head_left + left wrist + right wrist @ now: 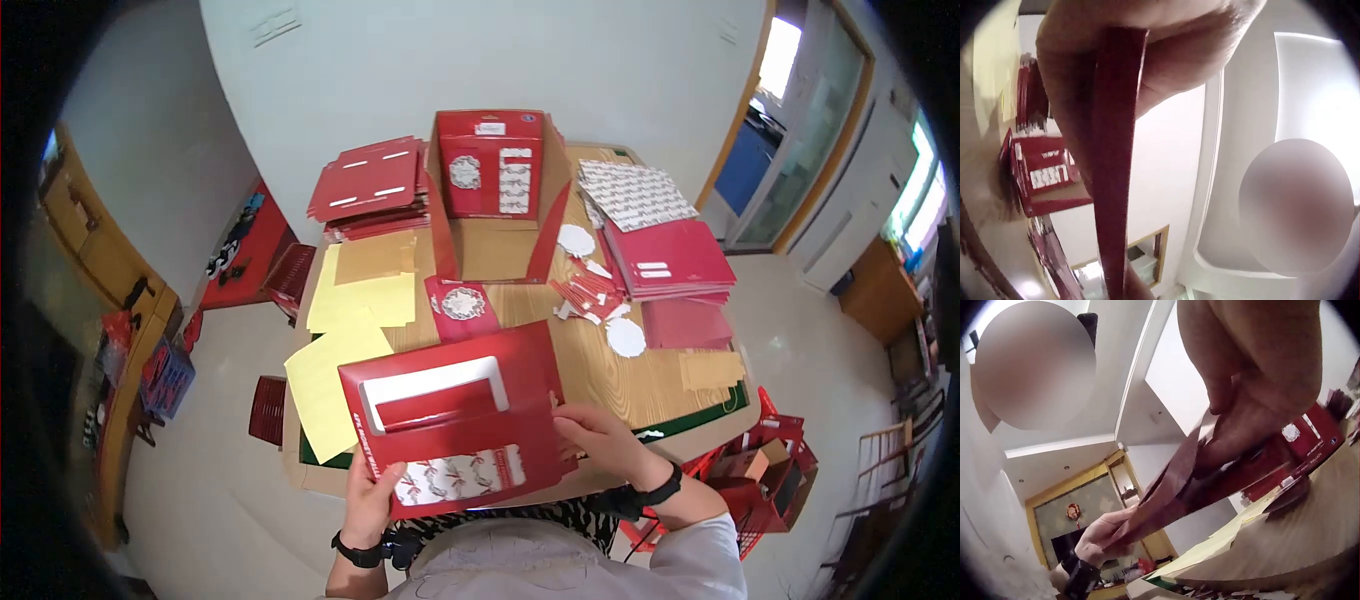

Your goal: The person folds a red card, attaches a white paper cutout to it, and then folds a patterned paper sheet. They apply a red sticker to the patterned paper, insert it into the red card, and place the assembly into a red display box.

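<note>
We are holding a red card sleeve (450, 420) with both hands. It is well in front of the open red box (490, 190), over the near edge of the wooden table (600, 370). Our left hand (372, 500) is pinching the sleeve's bottom left corner, with the thumb on the front and the fingers behind. Our right hand (600, 440) is pinching its right edge between fingers and thumb. The sleeve is showing a white window on top and white paper cuts below.

Yellow paper sheets (335, 370) are lying in front of the box, to its left. White paper circles (626, 338) are lying in front of it, to its right. A small red card (462, 303) is lying just in front of the box. A pile of red folders (370, 185) is sitting just left of the box, and a second red pile (670, 260) is sitting just right of it.
</note>
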The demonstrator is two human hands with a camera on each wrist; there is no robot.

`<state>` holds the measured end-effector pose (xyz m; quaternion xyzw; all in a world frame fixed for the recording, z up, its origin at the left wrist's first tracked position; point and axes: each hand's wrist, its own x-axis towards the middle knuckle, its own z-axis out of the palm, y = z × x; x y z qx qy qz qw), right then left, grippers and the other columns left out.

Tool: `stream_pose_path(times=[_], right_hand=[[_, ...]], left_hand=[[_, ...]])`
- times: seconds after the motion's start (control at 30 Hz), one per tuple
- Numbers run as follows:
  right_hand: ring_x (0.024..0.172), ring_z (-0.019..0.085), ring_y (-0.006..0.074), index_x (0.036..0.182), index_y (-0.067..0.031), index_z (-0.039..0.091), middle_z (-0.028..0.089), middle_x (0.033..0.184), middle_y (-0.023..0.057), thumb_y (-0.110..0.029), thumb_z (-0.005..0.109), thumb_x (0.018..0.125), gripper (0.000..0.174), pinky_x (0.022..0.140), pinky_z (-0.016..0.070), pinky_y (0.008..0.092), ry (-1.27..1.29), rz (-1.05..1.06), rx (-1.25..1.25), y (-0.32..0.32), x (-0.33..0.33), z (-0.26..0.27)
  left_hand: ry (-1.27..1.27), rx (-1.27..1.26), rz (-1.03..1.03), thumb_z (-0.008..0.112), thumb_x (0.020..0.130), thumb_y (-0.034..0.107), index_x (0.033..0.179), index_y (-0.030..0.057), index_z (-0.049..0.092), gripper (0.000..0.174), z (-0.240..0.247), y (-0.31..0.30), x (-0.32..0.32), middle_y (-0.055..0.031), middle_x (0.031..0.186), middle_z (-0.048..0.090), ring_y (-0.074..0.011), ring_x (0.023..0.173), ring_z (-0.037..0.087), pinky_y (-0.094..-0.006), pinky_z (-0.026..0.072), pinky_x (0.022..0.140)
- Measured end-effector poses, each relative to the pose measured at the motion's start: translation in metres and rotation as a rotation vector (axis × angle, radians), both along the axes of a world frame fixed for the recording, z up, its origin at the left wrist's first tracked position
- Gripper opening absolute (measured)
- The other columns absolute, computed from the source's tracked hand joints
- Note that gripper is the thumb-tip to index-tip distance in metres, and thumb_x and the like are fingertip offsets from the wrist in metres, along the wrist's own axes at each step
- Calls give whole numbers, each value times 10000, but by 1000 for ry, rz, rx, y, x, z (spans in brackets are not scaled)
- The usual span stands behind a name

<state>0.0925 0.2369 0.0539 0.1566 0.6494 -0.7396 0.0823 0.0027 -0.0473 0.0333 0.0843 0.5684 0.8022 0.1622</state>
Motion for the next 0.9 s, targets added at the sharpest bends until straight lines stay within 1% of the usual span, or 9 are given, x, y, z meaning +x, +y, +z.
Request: stream_pose_path(times=[0.1,0.2,0.33,0.5,0.6,0.63,0.73,0.77,0.9], right_hand=[[838,616,143,1156,24,503,640,887,97,-99,428,940,259,741,503,261,209,-20,31,0,7,7],[877,623,170,1154,33,502,642,943,144,-60,415,935,253,770,504,268,125,41,101,10,16,2],[868,623,164,1162,33,494,643,952,139,-52,426,929,258,767,505,272,119,34,96,13,21,-3],[870,622,158,1170,16,498,642,951,132,-43,442,920,262,777,501,271,106,65,140,17,22,-15],[877,619,162,1183,2,493,642,954,121,-58,464,914,277,778,497,284,99,108,195,20,21,-19],[886,615,160,1186,0,490,640,957,121,-68,472,913,282,778,495,285,99,164,271,21,20,-18],[917,599,162,1201,-8,482,630,991,126,-110,500,904,315,788,479,289,91,309,464,22,7,-5],[932,590,167,1210,-11,479,624,1019,132,-131,513,898,336,800,467,292,86,340,503,19,0,5],[1012,558,235,1273,-46,423,556,1137,169,-186,561,856,461,841,448,358,249,540,926,17,-53,-1]], left_hand=[[-38,30,203,551,839,10,1272,12,383,464,-19,-28,-20,-81,1115,557,-157,974,549,-300,447,858],[9,-28,399,547,849,26,1261,17,393,440,-34,-66,-47,-84,1122,550,-167,963,560,-298,467,829],[-8,-44,434,550,849,30,1242,14,401,420,-52,-108,-77,-90,1112,549,-173,955,566,-301,476,812],[-59,-221,392,549,855,48,1299,15,325,499,-53,-113,-92,-128,1138,532,-183,1004,542,-315,453,848],[118,-280,507,547,853,43,1354,27,240,587,-55,-103,-89,-161,1177,498,-198,1056,507,-340,413,907],[113,-350,492,547,847,32,1389,43,171,660,-51,-103,-85,-177,1286,410,-226,1171,428,-354,355,974],[287,-453,560,546,846,34,1399,48,153,678,-58,-96,-79,-165,1373,320,-242,1254,345,-354,320,1006],[274,-402,550,548,829,19,1404,55,162,693,-50,-90,-74,-144,1423,248,-249,1311,260,-359,274,1038],[318,-252,365,559,789,-11,1390,56,231,688,-12,-44,-51,-140,1420,263,-255,1316,253,-374,229,1058]])
